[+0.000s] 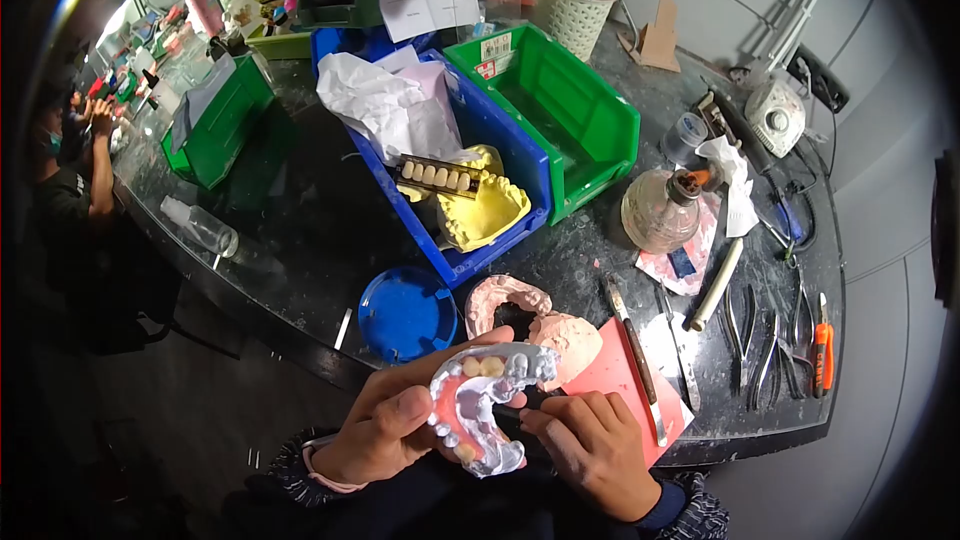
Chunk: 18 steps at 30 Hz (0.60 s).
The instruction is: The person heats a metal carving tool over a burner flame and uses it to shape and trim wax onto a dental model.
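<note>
A grey-white dental cast (pixel 478 410) with pink wax and several tooth-coloured teeth is held up at the bottom centre. My left hand (pixel 385 430) grips its left side, thumb on the front edge. My right hand (pixel 590 445) is just right of the cast, its fingers curled together; whatever they pinch is hidden. Behind the cast lie a pink horseshoe-shaped piece (pixel 500 298) and a pink plaster block (pixel 568 348). A brown-handled wax knife (pixel 635 358) rests on a pink sheet (pixel 662 440) beside my right hand.
A blue bin (pixel 520 175) holds crumpled paper, yellow casts and a tooth strip. Around it are a green bin (pixel 565 105), a blue lid (pixel 405 315) and a glass burner (pixel 660 212). Pliers (pixel 742 340) and an orange-handled tool (pixel 823 350) lie right. A co-worker (pixel 80 195) is far left.
</note>
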Tool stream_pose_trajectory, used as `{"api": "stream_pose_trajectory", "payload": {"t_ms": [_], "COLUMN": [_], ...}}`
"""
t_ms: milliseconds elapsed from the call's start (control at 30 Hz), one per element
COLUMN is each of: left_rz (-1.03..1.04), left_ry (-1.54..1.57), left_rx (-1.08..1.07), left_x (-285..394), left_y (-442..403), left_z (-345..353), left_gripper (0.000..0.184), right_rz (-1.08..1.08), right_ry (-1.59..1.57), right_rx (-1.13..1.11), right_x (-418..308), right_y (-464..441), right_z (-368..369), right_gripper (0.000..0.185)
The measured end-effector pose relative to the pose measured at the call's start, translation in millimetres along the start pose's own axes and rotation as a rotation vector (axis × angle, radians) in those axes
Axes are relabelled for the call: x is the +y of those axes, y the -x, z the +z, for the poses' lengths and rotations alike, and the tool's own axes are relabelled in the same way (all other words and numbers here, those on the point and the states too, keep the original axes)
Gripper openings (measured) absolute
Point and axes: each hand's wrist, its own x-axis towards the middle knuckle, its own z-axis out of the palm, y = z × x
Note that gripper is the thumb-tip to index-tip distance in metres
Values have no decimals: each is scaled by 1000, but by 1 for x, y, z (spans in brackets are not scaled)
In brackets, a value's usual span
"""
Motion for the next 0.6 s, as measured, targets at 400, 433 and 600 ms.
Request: {"api": "stream_pose_trajectory", "payload": {"t_ms": [400,433,600], "left_rz": [12,12,66], "left_ry": [235,238,190], "left_rx": [-34,-39,-92], "left_x": [-8,-8,-18], "left_y": [10,10,7], "left_z": [5,5,8], "left_gripper": [55,55,52], "right_rz": [75,100,277], "right_ry": [-132,-172,-298], "right_rx": [13,36,305], "right_x": [-15,-14,-10], "right_y": [0,0,-2], "right_z": [0,0,-27], "right_gripper": [39,37,21]}}
